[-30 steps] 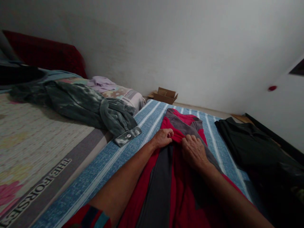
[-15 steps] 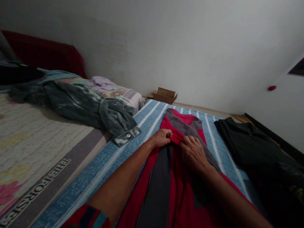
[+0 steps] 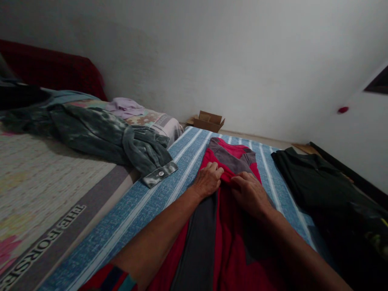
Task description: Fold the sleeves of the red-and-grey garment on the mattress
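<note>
Both arms reach forward, left hand point(image 3: 208, 180) and right hand point(image 3: 250, 192) palm-down, close together, fingers curled.

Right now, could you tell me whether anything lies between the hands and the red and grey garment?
Nothing visible does: the left hand and right hand both rest directly on the red and grey garment, pinching a fold of it.
</note>
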`<action>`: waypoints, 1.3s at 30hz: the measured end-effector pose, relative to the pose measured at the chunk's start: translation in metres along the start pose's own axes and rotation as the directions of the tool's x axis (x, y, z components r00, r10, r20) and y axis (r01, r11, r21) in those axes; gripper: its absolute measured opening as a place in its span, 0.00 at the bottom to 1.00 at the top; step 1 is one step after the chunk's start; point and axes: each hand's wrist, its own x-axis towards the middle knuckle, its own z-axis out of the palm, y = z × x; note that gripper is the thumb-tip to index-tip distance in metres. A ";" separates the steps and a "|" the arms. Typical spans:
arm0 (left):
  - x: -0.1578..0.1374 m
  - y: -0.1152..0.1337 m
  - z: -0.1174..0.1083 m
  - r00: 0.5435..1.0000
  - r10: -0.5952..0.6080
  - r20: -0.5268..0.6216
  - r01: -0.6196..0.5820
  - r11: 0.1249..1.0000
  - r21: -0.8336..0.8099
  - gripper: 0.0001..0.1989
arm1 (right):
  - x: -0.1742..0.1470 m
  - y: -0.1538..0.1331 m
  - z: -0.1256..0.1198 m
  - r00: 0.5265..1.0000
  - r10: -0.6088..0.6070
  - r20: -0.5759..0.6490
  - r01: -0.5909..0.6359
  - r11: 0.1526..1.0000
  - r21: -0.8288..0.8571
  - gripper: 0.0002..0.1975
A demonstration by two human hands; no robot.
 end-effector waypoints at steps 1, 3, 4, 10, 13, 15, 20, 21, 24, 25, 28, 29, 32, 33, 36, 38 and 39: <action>0.000 -0.001 -0.001 1.000 0.018 -0.008 -0.018 1.000 0.019 0.07 | -0.004 0.003 -0.005 1.000 0.018 -0.003 -0.018 0.999 0.042 0.10; 0.000 -0.001 -0.001 0.997 0.063 -0.033 -0.062 0.997 0.042 0.05 | -0.016 0.012 -0.016 0.997 0.074 -0.018 -0.071 0.990 0.119 0.12; 0.001 -0.001 -0.001 0.995 0.091 -0.052 -0.088 0.995 0.049 0.05 | -0.025 0.017 -0.022 0.993 0.118 -0.031 -0.112 0.982 0.149 0.14; 0.003 0.004 0.007 0.946 0.291 -0.142 -0.283 0.956 0.075 0.08 | -0.117 0.052 -0.046 0.911 0.409 -0.057 -0.391 0.899 0.200 0.17; 0.004 0.003 0.009 0.936 0.315 -0.155 -0.306 0.949 0.078 0.08 | -0.175 0.065 -0.045 0.888 0.459 -0.009 -0.452 0.877 0.163 0.17; 0.005 0.002 0.009 0.934 0.319 -0.162 -0.311 0.948 0.075 0.08 | -0.209 0.071 -0.040 0.874 0.483 0.057 -0.486 0.860 0.152 0.20; 0.007 -0.001 0.008 0.924 0.341 -0.173 -0.333 0.940 0.071 0.08 | -0.251 0.073 -0.032 0.854 0.501 0.142 -0.521 0.819 0.240 0.26; 0.008 -0.001 0.008 0.924 0.343 -0.172 -0.335 0.939 0.073 0.08 | -0.252 0.071 -0.033 0.857 0.495 0.145 -0.516 0.812 0.272 0.27; 0.009 -0.001 0.008 0.923 0.351 -0.158 -0.342 0.936 0.081 0.07 | -0.246 0.064 -0.038 0.876 0.463 0.137 -0.479 0.801 0.360 0.28; 0.009 -0.001 0.007 0.923 0.354 -0.153 -0.345 0.935 0.084 0.07 | -0.243 0.062 -0.039 0.879 0.457 0.135 -0.472 0.794 0.383 0.26; 0.008 0.001 0.006 0.922 0.359 -0.145 -0.349 0.933 0.086 0.06 | -0.240 0.061 -0.040 0.863 0.493 0.115 -0.487 0.747 0.453 0.22; 0.007 0.002 0.005 0.922 0.359 -0.142 -0.350 0.933 0.087 0.06 | -0.240 0.063 -0.040 0.842 0.531 0.094 -0.507 0.721 0.473 0.21; 0.006 0.003 0.005 0.928 0.350 -0.131 -0.338 0.935 0.104 0.07 | -0.240 0.068 -0.041 0.680 0.733 -0.020 -0.621 0.590 0.516 0.22; 0.006 0.002 0.006 0.931 0.341 -0.127 -0.328 0.938 0.109 0.07 | -0.238 0.068 -0.044 0.590 0.805 -0.065 -0.662 0.528 0.531 0.24; 0.005 -0.002 0.009 0.946 0.304 -0.110 -0.294 0.951 0.096 0.07 | -0.226 0.062 -0.058 0.353 0.924 -0.148 -0.726 0.370 0.580 0.26; 0.005 -0.005 0.010 0.953 0.286 -0.096 -0.282 0.958 0.058 0.07 | -0.216 0.057 -0.068 0.297 0.944 -0.144 -0.735 0.322 0.597 0.25; 0.005 -0.006 0.011 0.955 0.285 -0.089 -0.282 0.959 0.037 0.07 | -0.212 0.056 -0.072 0.292 0.947 -0.130 -0.742 0.310 0.594 0.25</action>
